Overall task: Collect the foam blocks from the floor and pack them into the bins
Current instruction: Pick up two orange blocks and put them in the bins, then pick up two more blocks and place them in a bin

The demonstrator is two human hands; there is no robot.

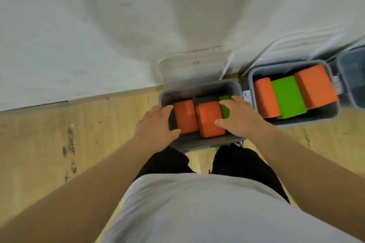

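Looked down at a white wall [79, 25] on the far side and a pale wooden floor [39, 144] near. Saw three grey bins in a row along the wall: the left bin [197, 145] straight ahead, the middle bin [308, 122] just beside it on the right, and only a corner of the third bin [351, 77] at the right edge. Behind the left bin, a clear lid [193, 65] raised toward the wall.

In the middle bin, three foam blocks packed side by side: orange [265, 97], green [288, 96], orange [316, 87]. In the left bin, also three: the left orange block [185, 116], the centre orange block [210, 120] touching it, and a small green block [225, 111] on the right, mostly covered.

Left hand [156, 126] open, fingers nearly straight, reaching over the bin's left rim and touching the left orange block's side. Right hand [241, 116] spread open over the small green block, thumb resting on the centre orange block. Gripped nothing, as far as could be seen.
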